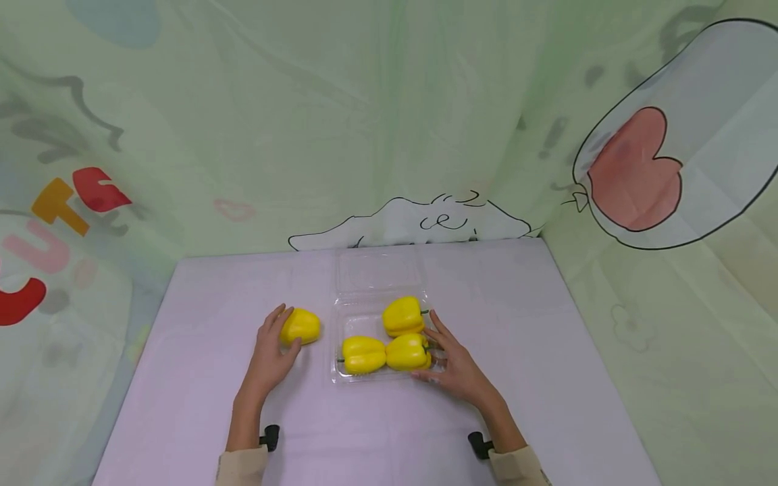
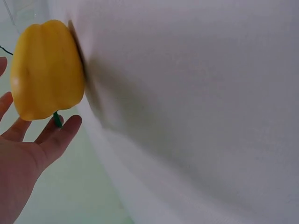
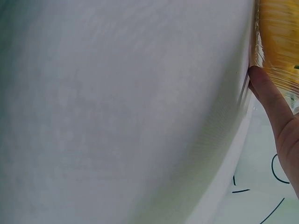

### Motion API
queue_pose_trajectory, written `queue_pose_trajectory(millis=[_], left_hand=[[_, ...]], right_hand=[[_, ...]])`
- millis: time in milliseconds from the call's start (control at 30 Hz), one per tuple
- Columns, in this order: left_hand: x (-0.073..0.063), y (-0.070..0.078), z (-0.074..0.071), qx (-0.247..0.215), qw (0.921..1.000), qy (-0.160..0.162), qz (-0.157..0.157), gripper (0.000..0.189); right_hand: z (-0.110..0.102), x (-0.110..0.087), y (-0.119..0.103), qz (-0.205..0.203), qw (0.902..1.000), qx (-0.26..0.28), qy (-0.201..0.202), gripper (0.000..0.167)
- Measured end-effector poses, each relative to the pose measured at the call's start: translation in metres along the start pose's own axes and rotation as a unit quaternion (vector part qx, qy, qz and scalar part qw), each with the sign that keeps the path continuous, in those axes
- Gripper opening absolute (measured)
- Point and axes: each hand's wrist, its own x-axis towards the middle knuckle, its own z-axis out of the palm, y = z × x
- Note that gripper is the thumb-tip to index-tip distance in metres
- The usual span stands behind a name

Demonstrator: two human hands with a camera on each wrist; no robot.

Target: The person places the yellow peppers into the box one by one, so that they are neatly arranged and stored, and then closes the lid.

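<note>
My left hand [image 1: 270, 354] is at a yellow bell pepper [image 1: 300, 327] on the table, left of a clear plastic clamshell box [image 1: 338, 314]. In the left wrist view its fingers spread loosely around the pepper [image 2: 47, 72]; some stay apart from it near the green stem. Inside the box lie three more yellow bell peppers: one at the back right [image 1: 404, 316], one at the front left [image 1: 363, 355] and one at the front right [image 1: 407, 352]. My right hand [image 1: 457, 370] rests against the box's right side, thumb and fingers extended; in the right wrist view the thumb [image 3: 271, 95] touches the wall.
The box lid [image 1: 379, 270] lies folded back, away from me. A pale cloth covers the table [image 1: 504, 317]. Printed curtains [image 1: 273, 121] hang behind the table and at its sides. Each wrist wears a small black device.
</note>
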Motion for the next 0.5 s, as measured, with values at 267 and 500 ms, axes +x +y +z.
queue_pose_trajectory(millis=[267,500], left_hand=[[-0.0002,-0.0025,0.0019,-0.003,0.9999,0.001,-0.011,0.064],[0.0001,-0.0042,0.0026,-0.003,0.9996,-0.003,-0.029,0.063]], right_hand=[[0.0,-0.0002,0.0002,-0.001,1.0,0.006,-0.002,0.118],[-0.001,-0.0011,-0.0014,-0.002,0.9999,0.012,-0.004,0.115]])
